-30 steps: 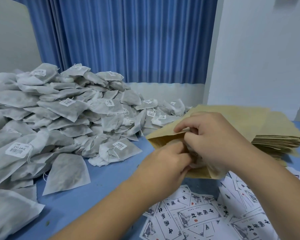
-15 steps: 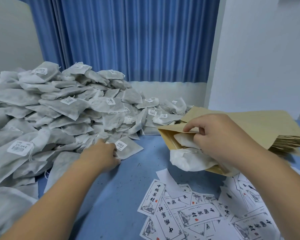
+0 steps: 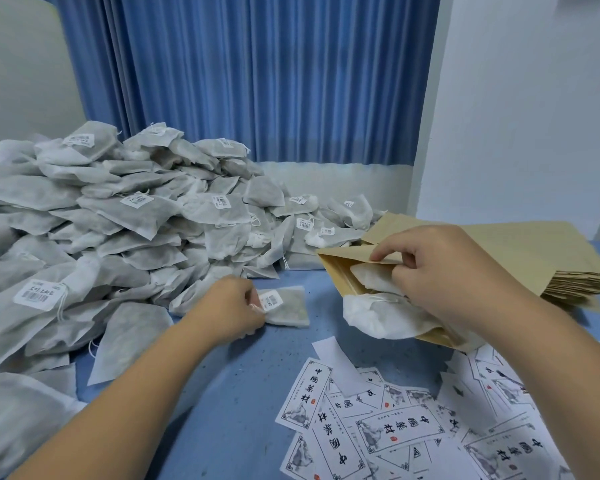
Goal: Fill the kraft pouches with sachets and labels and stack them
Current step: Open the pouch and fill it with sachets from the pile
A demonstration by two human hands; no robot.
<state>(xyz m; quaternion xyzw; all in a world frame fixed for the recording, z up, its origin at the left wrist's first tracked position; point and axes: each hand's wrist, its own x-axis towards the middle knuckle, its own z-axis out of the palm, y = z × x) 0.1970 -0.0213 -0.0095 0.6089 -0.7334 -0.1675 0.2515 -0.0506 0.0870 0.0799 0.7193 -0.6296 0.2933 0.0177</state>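
Observation:
My right hand [image 3: 440, 271] holds an open kraft pouch [image 3: 340, 263] by its mouth, the forefinger hooked over the upper edge. White sachets [image 3: 374, 313] stick out of the pouch below the hand. My left hand [image 3: 229, 308] pinches a grey sachet [image 3: 290, 306] with a barcode sticker, just above the blue table near the edge of the big sachet pile [image 3: 129, 237]. Printed paper labels [image 3: 392, 427] lie scattered at the front right. A stack of flat kraft pouches [image 3: 541, 258] sits behind my right hand.
The blue table [image 3: 243, 403] has bare room between the pile and the labels. A blue curtain [image 3: 257, 77] hangs behind, with a white wall [image 3: 527, 116] at the right. The sachet pile fills the whole left side.
My left hand left the pouch, reached to the pile and now draws one sachet rightwards over the table. My right hand still holds the pouch open.

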